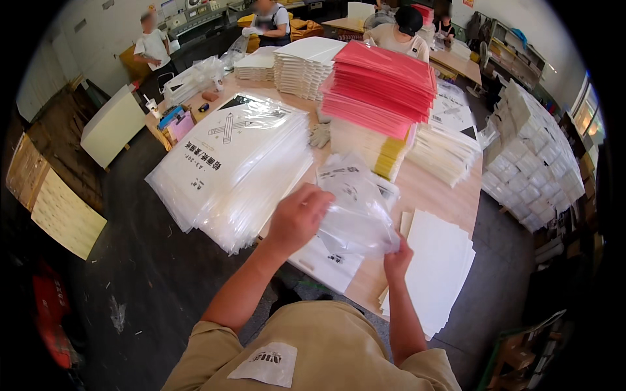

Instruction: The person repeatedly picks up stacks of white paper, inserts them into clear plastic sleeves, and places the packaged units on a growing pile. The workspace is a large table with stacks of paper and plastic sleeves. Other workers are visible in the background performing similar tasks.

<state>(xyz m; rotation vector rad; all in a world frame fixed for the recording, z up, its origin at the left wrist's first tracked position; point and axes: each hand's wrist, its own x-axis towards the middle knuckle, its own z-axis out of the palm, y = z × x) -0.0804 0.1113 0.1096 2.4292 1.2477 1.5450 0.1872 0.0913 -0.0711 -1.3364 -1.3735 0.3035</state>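
A thin clear plastic bag (355, 212) with dark print is stretched out in front of me over the table. My left hand (304, 215) pinches its left side, fingers curled. At the bag's lower right corner, my right hand (396, 258) grips the edge between thumb and fingers. Beneath the bag lies a flat white printed bag (329, 266) at the table's near edge. To the right of my right hand sits a loose, slightly fanned stack of white paper sheets (433, 267). Left of my left hand is a tall pile of plastic-wrapped paper packs (244, 146).
Beyond the bag rises a stack of pink-red packs (383, 81) on pale ones. White stacks (306, 68) and more wrapped packs (450, 130) share the wooden table (460, 202). A wrapped pallet load (535, 156) stands at right, a white cabinet (114, 127) at left. Several people work farther back.
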